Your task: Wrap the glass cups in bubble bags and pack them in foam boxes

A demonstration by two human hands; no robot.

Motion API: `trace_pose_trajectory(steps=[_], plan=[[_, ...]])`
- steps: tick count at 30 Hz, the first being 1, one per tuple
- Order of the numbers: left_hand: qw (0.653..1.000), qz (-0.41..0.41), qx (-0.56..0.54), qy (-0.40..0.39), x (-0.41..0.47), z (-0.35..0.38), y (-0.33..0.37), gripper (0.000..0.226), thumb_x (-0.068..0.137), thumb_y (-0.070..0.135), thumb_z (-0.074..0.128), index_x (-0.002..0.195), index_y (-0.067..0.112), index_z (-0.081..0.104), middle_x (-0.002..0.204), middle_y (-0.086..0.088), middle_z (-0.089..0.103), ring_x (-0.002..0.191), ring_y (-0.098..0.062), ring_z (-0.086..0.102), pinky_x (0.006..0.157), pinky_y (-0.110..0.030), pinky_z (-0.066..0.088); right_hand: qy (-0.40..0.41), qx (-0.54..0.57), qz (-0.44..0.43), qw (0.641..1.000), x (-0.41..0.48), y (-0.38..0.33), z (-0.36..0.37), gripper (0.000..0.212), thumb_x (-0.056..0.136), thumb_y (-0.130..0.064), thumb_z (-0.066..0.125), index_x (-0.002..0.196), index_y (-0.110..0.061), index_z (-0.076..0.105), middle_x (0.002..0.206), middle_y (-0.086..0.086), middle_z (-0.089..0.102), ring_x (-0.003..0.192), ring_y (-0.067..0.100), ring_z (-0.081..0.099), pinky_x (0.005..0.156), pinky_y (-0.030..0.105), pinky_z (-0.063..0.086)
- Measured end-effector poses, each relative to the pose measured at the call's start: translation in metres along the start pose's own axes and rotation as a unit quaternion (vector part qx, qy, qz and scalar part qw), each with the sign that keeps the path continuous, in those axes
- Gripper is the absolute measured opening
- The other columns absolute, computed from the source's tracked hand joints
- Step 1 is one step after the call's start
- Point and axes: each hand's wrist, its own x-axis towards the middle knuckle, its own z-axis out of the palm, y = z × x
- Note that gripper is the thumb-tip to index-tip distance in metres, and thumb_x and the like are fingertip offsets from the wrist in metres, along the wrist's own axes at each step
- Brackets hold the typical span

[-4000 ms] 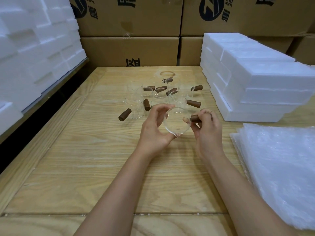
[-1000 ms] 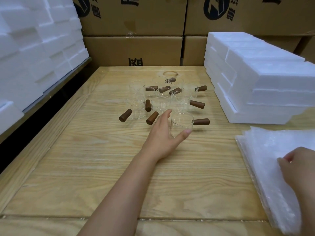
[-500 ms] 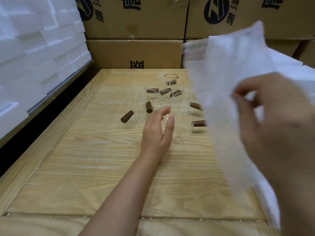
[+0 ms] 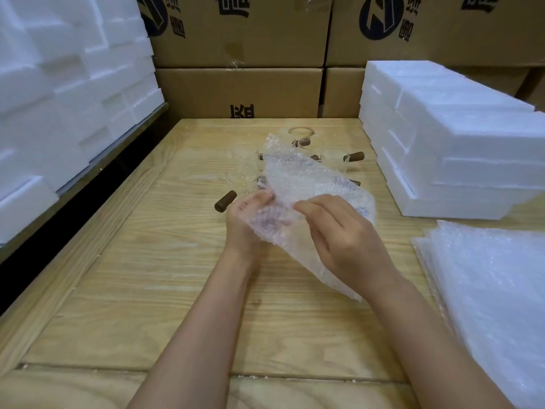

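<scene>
Plastic bubble bag (image 4: 298, 184) | edge pinched between thumb and fingers of left hand (image 4: 239, 220) and of right hand (image 4: 345, 237) | held over glass cups (image 4: 244, 172) on table (image 4: 147, 261)

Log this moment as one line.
bubble bag: held over table | left hand: pinches bag | right hand: pinches bag | glass cups: unwrapped

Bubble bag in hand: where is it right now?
Head view, centre: the bubble bag is pinched between the left hand and right hand, partly covering the glass cups behind it, left of the bag stack.
</scene>
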Motion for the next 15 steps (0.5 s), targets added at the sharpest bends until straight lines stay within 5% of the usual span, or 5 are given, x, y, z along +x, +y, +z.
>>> trace_pose_trajectory(steps=[2,7,11,15], plan=[[0.998,0.027,0.036,0.044,0.001,-0.004,0.003,0.046,0.085,-0.011,0.05,0.056,0.018,0.07,0.056,0.002,0.062,0.053,-0.013,0.059,0.054,-0.023,0.049,0.024,0.014,0.035,0.999,-0.001,0.001,-0.003,0.036,0.075,0.02,0.059,0.107,0.007,0.066,0.083,0.016,0.061,0.064,0.025,0.057,0.051,0.033,0.051],[0.99,0.066,0.046,0.112,0.001,-0.004,0.012,0.025,0.086,-0.006,0.059,0.071,0.01,0.071,0.061,0.004,0.066,0.059,-0.01,0.06,0.055,-0.02,0.048,0.021,0.097,0.093,0.991,-0.007,-0.004,-0.01,0.045,0.076,0.009,0.053,0.12,0.002,0.058,0.077,0.005,0.048,0.053,0.014,0.044,0.044,0.032,0.046],[0.992,0.072,0.075,0.076,0.002,-0.013,0.018,0.039,0.086,-0.012,0.053,0.063,0.014,0.071,0.056,0.006,0.064,0.059,-0.015,0.059,0.059,-0.024,0.048,0.038,0.197,0.131,0.971,0.0,-0.007,-0.014,0.032,0.085,-0.017,0.052,0.115,-0.012,0.061,0.074,-0.003,0.051,0.061,-0.002,0.042,0.056,0.015,0.037],[0.996,0.025,0.024,0.077,-0.002,-0.014,0.032,0.043,0.082,0.006,0.058,0.045,0.024,0.071,0.049,0.01,0.064,0.046,-0.004,0.061,0.046,-0.016,0.048,0.156,0.187,0.348,0.905,0.009,0.032,-0.018,0.015,0.093,-0.017,0.05,0.096,-0.024,0.063,0.083,-0.011,0.058,0.065,-0.004,0.051,0.061,0.009,0.037]])
